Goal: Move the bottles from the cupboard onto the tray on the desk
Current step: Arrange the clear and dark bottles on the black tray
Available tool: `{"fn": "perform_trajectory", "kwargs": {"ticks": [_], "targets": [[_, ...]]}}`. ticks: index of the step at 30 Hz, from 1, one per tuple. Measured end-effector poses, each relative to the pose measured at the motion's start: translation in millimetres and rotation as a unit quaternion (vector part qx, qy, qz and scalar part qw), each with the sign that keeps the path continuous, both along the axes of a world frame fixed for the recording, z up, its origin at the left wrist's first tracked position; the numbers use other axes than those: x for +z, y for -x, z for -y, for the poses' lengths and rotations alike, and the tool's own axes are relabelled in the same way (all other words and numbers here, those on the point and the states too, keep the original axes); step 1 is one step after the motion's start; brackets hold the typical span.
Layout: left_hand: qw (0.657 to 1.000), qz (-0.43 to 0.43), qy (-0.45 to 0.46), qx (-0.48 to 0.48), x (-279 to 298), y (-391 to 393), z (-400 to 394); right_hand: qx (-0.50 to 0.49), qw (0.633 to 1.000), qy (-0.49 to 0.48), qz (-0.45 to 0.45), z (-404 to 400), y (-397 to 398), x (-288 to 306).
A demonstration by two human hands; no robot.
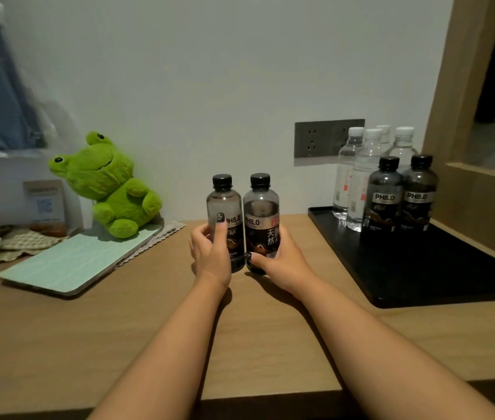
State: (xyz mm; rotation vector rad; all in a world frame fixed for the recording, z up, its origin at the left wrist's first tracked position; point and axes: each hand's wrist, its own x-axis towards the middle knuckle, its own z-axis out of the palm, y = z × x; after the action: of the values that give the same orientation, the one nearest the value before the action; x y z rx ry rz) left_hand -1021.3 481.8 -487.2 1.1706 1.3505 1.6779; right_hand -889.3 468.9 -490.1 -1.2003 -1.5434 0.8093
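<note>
Two small dark-labelled bottles with black caps stand side by side at the middle of the wooden desk (149, 322). My left hand (210, 253) grips the left bottle (225, 204) round its lower half. My right hand (279, 262) grips the right bottle (260, 207) the same way. A black tray (422, 277) lies to the right on the desk. At its far end stand two more dark bottles (385, 198) and several clear water bottles (364, 177) with white caps. The near part of the tray is bare.
A green plush frog (110, 183) sits on a pale green board (70, 262) at the left. Behind it are a small card stand (46, 204) and checked cloth. A wall socket (316, 140) is behind the tray. A wooden cupboard frame (482, 189) borders the desk's right side.
</note>
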Motion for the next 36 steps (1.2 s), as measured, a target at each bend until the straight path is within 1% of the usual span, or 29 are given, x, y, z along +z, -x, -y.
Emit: {"fn": "perform_trajectory", "kwargs": {"ticks": [2,5,6,8,10,12,14,15,17,18,20,21,24,25,26,27,31,34,36], "targets": [[0.999,-0.027,-0.024,0.020,3,-5,9,-0.030,0.999,-0.014,0.009,2,1,1],[0.990,-0.059,-0.056,0.112,3,-8,14,-0.108,0.992,-0.063,0.002,3,0,0],[0.984,-0.088,-0.058,0.141,3,-9,17,-0.130,0.988,-0.078,-0.010,4,0,0],[0.972,-0.151,-0.065,0.170,1,-14,22,-0.167,0.980,-0.102,-0.026,6,-1,2],[0.951,-0.226,-0.113,0.179,-2,-22,26,-0.199,0.972,-0.118,-0.033,6,-2,5],[0.926,-0.281,-0.175,0.183,-3,-32,33,-0.219,0.963,-0.140,-0.070,9,-4,10],[0.910,-0.301,-0.227,0.173,-1,-45,41,-0.225,0.953,-0.153,-0.133,14,-6,15],[0.908,-0.300,-0.241,0.164,-1,-51,45,-0.228,0.950,-0.148,-0.153,15,-8,17],[0.909,-0.301,-0.242,0.155,-2,-60,51,-0.234,0.950,-0.135,-0.159,17,-17,20],[0.904,-0.322,-0.237,0.154,-4,-61,52,-0.229,0.950,-0.132,-0.164,16,-25,20],[0.878,-0.398,-0.229,0.135,-10,-61,51,-0.214,0.953,-0.116,-0.180,16,-45,22],[0.862,-0.435,-0.231,0.118,-12,-62,52,-0.214,0.953,-0.126,-0.175,19,-58,24],[0.801,-0.528,-0.274,0.066,-12,-69,57,-0.237,0.933,-0.241,-0.124,37,-100,32],[0.781,-0.552,-0.288,0.049,-11,-73,57,-0.238,0.932,-0.249,-0.114,42,-115,33],[0.769,-0.568,-0.292,0.034,-10,-78,57,-0.239,0.934,-0.243,-0.104,48,-130,35],[0.767,-0.573,-0.288,0.025,-10,-82,56,-0.242,0.938,-0.229,-0.094,50,-145,33],[0.787,-0.570,-0.235,0.014,-10,-99,48,-0.267,0.946,-0.174,-0.062,58,-189,24],[0.790,-0.579,-0.202,0.016,-10,-116,36,-0.290,0.947,-0.136,0.000,48,-195,25],[0.804,-0.567,-0.177,0.016,-9,-130,28,-0.290,0.950,-0.107,0.037,40,-195,24]]}}
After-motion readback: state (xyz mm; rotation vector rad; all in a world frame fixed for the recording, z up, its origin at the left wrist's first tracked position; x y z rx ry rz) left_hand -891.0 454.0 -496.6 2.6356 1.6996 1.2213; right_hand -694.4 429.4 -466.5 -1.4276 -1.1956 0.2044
